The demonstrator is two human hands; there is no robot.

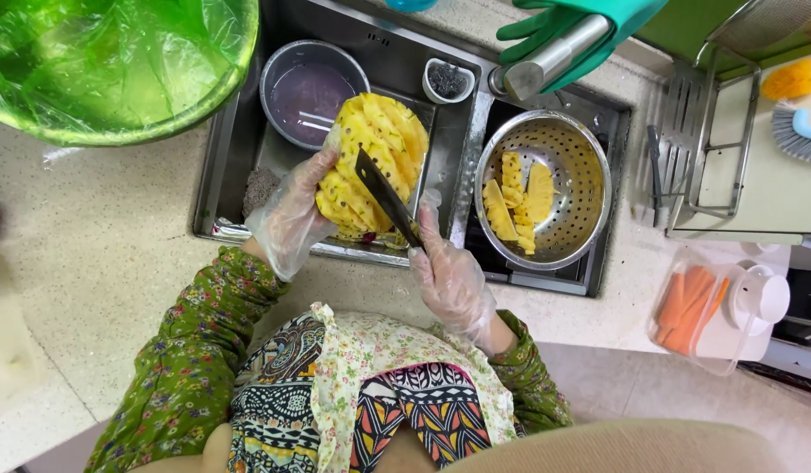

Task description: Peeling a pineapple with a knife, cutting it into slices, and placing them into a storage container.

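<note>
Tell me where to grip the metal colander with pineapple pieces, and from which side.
Grip the colander by its bare rim on the right side, coming from above. Pineapple slices lie low and left inside, and the faucet crowds the top edge.

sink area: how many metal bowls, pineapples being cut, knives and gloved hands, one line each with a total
metal bowls: 2, a plain bowl and a colander
peeled pineapple: 1
knife: 1
hands in clear gloves: 2, left hand, right hand
total: 6
</note>
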